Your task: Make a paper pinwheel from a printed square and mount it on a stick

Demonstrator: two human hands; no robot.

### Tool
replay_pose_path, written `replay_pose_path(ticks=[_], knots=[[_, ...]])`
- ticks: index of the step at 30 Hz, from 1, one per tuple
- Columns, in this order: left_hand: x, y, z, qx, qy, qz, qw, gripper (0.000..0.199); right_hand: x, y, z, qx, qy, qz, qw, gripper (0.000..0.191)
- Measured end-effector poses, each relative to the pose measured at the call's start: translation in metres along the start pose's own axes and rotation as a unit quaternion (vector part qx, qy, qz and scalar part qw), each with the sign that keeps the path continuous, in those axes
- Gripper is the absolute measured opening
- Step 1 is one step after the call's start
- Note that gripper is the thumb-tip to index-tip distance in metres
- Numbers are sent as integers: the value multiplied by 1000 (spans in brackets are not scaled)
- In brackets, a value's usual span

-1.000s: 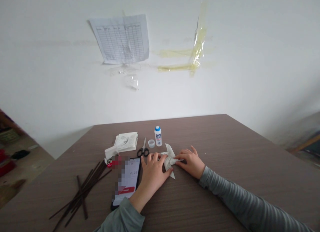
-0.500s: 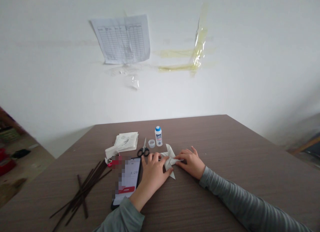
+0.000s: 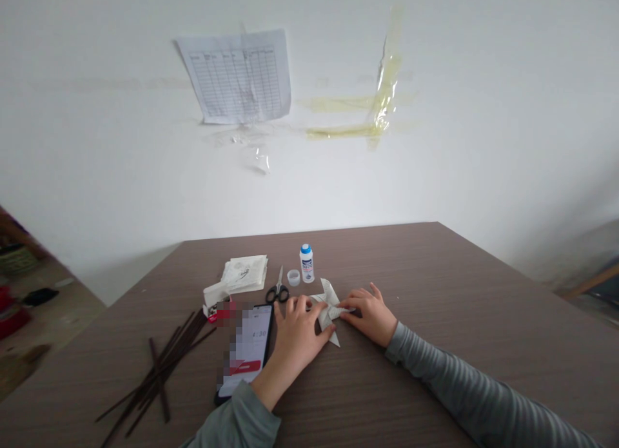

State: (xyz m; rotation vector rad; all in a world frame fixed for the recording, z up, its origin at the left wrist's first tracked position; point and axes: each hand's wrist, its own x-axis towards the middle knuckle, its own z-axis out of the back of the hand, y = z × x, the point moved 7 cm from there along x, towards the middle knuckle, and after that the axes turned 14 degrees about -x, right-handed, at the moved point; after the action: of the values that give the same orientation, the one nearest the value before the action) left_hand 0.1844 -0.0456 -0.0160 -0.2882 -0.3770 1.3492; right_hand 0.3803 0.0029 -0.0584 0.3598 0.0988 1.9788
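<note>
A folded white paper pinwheel [image 3: 330, 301] with pointed blades lies on the table between my hands. My left hand [image 3: 296, 329] holds its left side down, thumb on the lower blade and forefinger near the centre. From the other side, my right hand [image 3: 370, 312] pinches the right-hand blade between thumb and fingers. Part of the pinwheel is hidden under my left fingers. Just beyond the left fingertips lie black-handled scissors [image 3: 277, 294], a small clear cap [image 3: 293, 278] and an upright white glue bottle [image 3: 306, 265] with a blue top.
A phone [image 3: 256, 338] showing a timer lies beside my left wrist. Left of it are several dark thin sticks [image 3: 159, 370] and a small open red-and-white box [image 3: 213, 300]. A stack of white paper squares [image 3: 244, 272] sits farther back. The brown table [image 3: 435, 287] meets the wall.
Both hands keep their places on the pinwheel, with barely any shift. The phone's timer has advanced by one second.
</note>
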Motion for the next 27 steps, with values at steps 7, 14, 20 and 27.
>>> replay_pose_path(ticks=[7,14,20,27], knots=[[0,-1,2,-6,12,4,1000,48,0,2,3,-7,-3,-10,1000,25],[0,3,-3,-7,-7,-8,1000,46,-1,0,1,0,-10,-1,1000,25],[0,6,-4,-20,-21,-12,1000,55,1,-2,-5,1,-15,4,1000,22],[-1,4,-4,-21,-20,-25,999,47,1,-5,-7,8,-32,10,999,21]])
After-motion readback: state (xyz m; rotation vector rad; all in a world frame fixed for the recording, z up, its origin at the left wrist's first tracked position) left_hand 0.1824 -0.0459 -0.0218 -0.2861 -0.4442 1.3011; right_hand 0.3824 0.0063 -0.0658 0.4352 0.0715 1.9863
